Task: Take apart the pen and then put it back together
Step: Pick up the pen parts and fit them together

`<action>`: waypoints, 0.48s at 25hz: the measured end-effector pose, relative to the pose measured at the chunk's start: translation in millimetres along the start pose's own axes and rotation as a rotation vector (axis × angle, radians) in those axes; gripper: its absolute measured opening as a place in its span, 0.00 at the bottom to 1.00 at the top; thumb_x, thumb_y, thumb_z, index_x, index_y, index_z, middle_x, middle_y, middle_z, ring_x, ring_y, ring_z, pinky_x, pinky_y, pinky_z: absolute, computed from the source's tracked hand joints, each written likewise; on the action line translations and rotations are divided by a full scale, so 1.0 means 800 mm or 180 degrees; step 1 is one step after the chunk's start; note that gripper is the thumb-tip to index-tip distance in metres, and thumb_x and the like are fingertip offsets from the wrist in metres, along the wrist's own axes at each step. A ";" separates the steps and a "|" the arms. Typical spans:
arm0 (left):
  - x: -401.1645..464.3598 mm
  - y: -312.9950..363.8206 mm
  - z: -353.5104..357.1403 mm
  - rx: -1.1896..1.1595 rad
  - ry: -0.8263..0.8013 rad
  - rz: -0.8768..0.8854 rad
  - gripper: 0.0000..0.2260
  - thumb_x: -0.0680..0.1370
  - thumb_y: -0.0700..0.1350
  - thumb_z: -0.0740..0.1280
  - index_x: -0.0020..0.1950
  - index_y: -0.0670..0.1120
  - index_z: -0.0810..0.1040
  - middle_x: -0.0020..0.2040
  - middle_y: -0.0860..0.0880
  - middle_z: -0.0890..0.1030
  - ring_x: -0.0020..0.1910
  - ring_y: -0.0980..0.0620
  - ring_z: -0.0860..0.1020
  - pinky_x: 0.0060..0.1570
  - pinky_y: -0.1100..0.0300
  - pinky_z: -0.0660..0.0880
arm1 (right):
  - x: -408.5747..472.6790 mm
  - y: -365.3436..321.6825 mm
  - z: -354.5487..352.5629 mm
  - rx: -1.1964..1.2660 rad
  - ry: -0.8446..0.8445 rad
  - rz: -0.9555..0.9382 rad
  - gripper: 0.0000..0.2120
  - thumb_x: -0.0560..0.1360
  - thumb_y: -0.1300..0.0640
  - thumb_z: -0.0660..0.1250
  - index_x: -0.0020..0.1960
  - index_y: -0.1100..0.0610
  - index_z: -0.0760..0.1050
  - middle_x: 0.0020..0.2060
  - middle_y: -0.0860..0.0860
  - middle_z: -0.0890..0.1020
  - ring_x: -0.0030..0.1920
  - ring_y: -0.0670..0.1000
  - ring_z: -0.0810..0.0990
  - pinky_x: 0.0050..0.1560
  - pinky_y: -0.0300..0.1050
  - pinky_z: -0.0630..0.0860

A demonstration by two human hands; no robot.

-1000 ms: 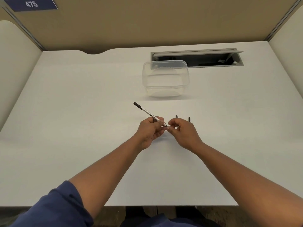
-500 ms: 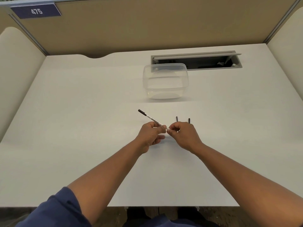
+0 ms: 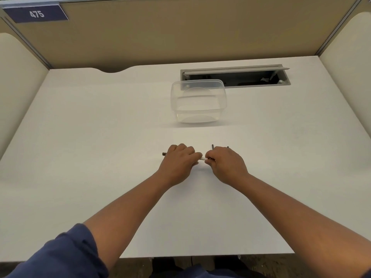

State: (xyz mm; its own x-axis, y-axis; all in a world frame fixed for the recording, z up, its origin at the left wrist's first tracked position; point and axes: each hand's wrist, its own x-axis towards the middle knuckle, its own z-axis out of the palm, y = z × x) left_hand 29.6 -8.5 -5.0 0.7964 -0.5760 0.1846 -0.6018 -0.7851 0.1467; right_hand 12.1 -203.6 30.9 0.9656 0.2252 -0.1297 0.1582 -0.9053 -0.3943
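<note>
Level above desk (image 3: 100, 157), pen (image 3: 202, 158), left hand (image 3: 178, 163), right hand (image 3: 225, 163) gripping ends

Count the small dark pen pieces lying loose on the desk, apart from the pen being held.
2: one dark piece just beyond the right hand, the other peeking over its knuckles. More may be hidden under the hands.

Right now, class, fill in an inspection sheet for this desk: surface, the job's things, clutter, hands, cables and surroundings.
Surface: white desk, bare in front.
Job's things: pen held level just above the desk, mostly hidden; dark end sticks out left; two small dark parts lie beyond the right hand.
Clutter: clear tub, lidded, looks empty.
Hands: left hand closed around the pen; right hand pinches its white end.
Cables: nothing clear; cable slot open.
Surroundings: tan partition, sign 475.
</note>
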 end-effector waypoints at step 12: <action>-0.007 -0.007 0.000 -0.0629 -0.0187 -0.0179 0.10 0.79 0.39 0.66 0.58 0.48 0.82 0.44 0.48 0.80 0.38 0.44 0.74 0.35 0.53 0.71 | -0.004 0.021 0.001 0.0450 -0.0122 -0.0037 0.07 0.79 0.51 0.66 0.53 0.49 0.82 0.44 0.48 0.82 0.48 0.54 0.75 0.45 0.50 0.75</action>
State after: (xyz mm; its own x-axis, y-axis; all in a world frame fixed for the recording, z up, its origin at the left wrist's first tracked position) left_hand 28.7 -1.2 -6.9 0.8276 -0.5494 0.1146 -0.5519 -0.7597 0.3439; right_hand 11.1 -219.1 24.3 0.9549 0.2515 -0.1580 0.1361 -0.8433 -0.5199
